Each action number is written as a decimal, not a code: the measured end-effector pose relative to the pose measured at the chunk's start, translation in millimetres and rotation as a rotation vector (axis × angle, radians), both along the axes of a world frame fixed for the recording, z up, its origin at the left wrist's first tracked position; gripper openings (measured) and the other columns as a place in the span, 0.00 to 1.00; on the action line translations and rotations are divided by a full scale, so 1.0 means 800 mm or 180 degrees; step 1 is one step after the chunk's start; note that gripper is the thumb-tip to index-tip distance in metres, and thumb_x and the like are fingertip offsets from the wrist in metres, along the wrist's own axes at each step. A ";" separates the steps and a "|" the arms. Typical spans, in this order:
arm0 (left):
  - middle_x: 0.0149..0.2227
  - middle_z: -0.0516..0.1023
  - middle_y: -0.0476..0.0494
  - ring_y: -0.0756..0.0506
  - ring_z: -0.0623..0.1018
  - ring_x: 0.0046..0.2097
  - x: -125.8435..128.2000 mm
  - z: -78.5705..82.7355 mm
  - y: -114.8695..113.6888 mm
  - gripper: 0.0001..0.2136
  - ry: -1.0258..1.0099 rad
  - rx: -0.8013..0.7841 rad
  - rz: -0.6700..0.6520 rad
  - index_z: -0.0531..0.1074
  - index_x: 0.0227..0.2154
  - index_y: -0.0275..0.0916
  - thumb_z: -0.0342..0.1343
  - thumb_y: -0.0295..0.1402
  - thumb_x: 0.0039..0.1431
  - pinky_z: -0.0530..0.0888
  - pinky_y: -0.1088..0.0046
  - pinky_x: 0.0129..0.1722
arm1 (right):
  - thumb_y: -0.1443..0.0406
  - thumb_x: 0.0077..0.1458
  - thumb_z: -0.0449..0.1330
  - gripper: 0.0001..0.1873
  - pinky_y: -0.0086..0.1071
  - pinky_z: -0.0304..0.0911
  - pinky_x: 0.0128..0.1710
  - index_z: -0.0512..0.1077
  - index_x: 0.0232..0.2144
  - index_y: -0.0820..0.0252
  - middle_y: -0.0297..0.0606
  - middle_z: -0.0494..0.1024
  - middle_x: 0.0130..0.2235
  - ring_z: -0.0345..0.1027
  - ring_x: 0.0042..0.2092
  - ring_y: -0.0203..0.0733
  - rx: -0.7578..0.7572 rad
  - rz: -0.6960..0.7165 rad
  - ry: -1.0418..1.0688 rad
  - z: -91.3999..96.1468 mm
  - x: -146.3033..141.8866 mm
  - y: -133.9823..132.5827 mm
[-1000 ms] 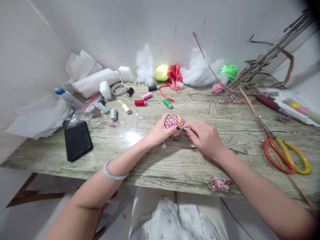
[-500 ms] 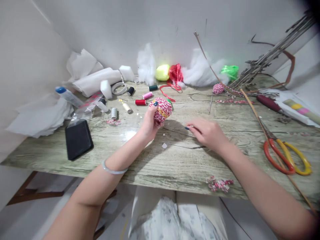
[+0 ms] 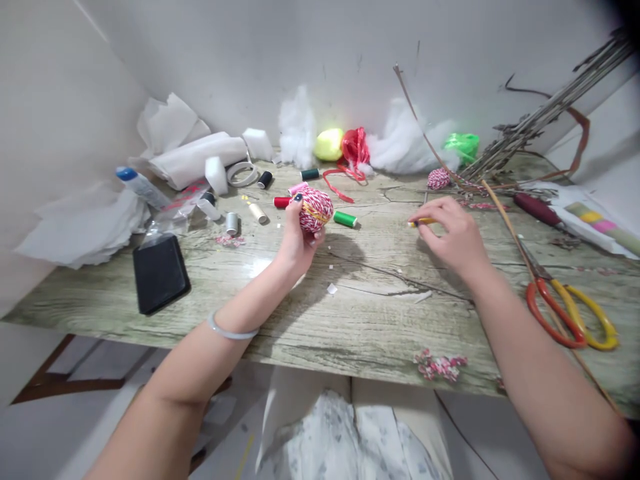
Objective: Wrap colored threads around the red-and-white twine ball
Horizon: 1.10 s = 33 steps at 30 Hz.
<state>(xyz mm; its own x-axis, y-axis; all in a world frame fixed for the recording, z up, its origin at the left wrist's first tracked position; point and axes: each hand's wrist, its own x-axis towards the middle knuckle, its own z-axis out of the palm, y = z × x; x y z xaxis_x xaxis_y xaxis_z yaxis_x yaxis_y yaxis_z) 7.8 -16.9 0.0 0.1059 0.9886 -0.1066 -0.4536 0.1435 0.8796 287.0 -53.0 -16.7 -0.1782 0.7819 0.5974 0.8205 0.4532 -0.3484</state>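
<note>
Grainy tabletop (image 3: 350, 340); left hand (image 3: 296, 245) clasps a round, twisted-yarn ball (image 3: 318, 211)

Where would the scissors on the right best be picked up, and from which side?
Probably by the looped handles, from the near side with the right hand, the closer of the two hands: the scissors lie flat, loops towards the person, blades pointing away.

Left arm (image 3: 200, 363): bare, entering from lower left, bent at the elbow; left hand (image 3: 297, 247) raised at its end, fingers (image 3: 319, 236) curled in a grasp, thumb (image 3: 294, 217) pointing up, nail dark. Right arm (image 3: 530, 360): bare, slanting in from lower right; right hand (image 3: 453, 237) well apart from the left, back uppermost, fingers bent and closed toward the thumb in a pinch.
</note>
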 end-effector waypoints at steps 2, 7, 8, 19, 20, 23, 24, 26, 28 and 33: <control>0.28 0.64 0.49 0.55 0.54 0.22 -0.001 0.002 0.000 0.16 0.0001 0.0001 0.0029 0.63 0.33 0.40 0.54 0.48 0.51 0.51 0.74 0.18 | 0.70 0.55 0.58 0.08 0.43 0.66 0.48 0.76 0.34 0.55 0.41 0.75 0.40 0.71 0.44 0.47 -0.0210 0.0051 0.0157 -0.004 0.006 0.004; 0.28 0.65 0.48 0.56 0.54 0.22 -0.004 0.004 0.001 0.15 -0.0254 0.0045 0.0019 0.67 0.35 0.39 0.57 0.45 0.51 0.50 0.77 0.17 | 0.65 0.52 0.62 0.08 0.41 0.69 0.41 0.78 0.37 0.56 0.41 0.78 0.42 0.72 0.43 0.47 -0.1094 0.0057 0.0801 -0.012 0.012 0.007; 0.28 0.65 0.49 0.56 0.54 0.21 -0.004 0.005 0.002 0.16 -0.0287 0.0067 0.0001 0.67 0.35 0.39 0.57 0.46 0.51 0.50 0.77 0.17 | 0.64 0.51 0.64 0.10 0.40 0.70 0.41 0.77 0.38 0.56 0.41 0.79 0.42 0.73 0.43 0.46 -0.1272 0.0045 0.1140 -0.012 0.013 0.008; 0.28 0.66 0.49 0.56 0.53 0.21 -0.004 0.002 0.003 0.19 -0.0127 0.0090 -0.0141 0.66 0.35 0.40 0.57 0.50 0.49 0.48 0.76 0.19 | 0.58 0.41 0.73 0.18 0.32 0.72 0.35 0.77 0.36 0.55 0.37 0.80 0.38 0.72 0.36 0.39 -0.1573 0.0306 0.2544 0.002 0.009 0.004; 0.28 0.67 0.49 0.56 0.54 0.21 -0.003 0.001 0.003 0.19 -0.0089 0.0068 -0.0207 0.67 0.35 0.40 0.57 0.50 0.49 0.49 0.76 0.19 | 0.59 0.40 0.73 0.19 0.33 0.72 0.37 0.77 0.36 0.55 0.37 0.80 0.38 0.73 0.38 0.40 -0.1532 0.0354 0.2538 0.004 0.006 0.002; 0.32 0.72 0.44 0.55 0.57 0.23 0.000 -0.004 0.000 0.22 0.0135 0.0011 -0.0453 0.67 0.37 0.38 0.56 0.52 0.47 0.51 0.76 0.19 | 0.58 0.40 0.73 0.19 0.37 0.73 0.43 0.77 0.36 0.55 0.38 0.80 0.40 0.74 0.42 0.43 -0.1499 0.0508 0.2415 0.011 -0.006 -0.004; 0.35 0.73 0.42 0.54 0.60 0.23 0.001 -0.005 -0.002 0.24 0.0222 0.0011 -0.0527 0.68 0.38 0.38 0.56 0.52 0.46 0.52 0.76 0.19 | 0.57 0.41 0.73 0.19 0.38 0.73 0.44 0.77 0.37 0.55 0.38 0.80 0.40 0.75 0.42 0.44 -0.1519 0.0555 0.2368 0.013 -0.011 -0.006; 0.41 0.76 0.37 0.52 0.66 0.26 0.001 -0.008 -0.005 0.26 0.0355 0.0093 -0.0708 0.68 0.41 0.37 0.55 0.52 0.46 0.53 0.77 0.18 | 0.57 0.41 0.73 0.18 0.40 0.73 0.45 0.77 0.37 0.55 0.38 0.80 0.41 0.75 0.43 0.44 -0.1595 0.0644 0.2317 0.016 -0.020 -0.011; 0.46 0.76 0.34 0.50 0.71 0.29 0.001 -0.010 -0.010 0.28 0.0475 0.0338 -0.1043 0.69 0.45 0.37 0.55 0.53 0.46 0.55 0.78 0.17 | 0.58 0.42 0.73 0.18 0.40 0.73 0.45 0.77 0.36 0.55 0.38 0.80 0.41 0.76 0.43 0.44 -0.1671 0.0726 0.2340 0.018 -0.029 -0.015; 0.55 0.73 0.34 0.45 0.78 0.36 -0.004 -0.004 -0.020 0.27 0.0789 0.0888 -0.1839 0.65 0.49 0.43 0.60 0.50 0.50 0.69 0.78 0.20 | 0.63 0.45 0.71 0.12 0.38 0.73 0.48 0.77 0.34 0.55 0.37 0.80 0.42 0.75 0.45 0.43 -0.1740 0.1009 0.2369 0.021 -0.040 -0.021</control>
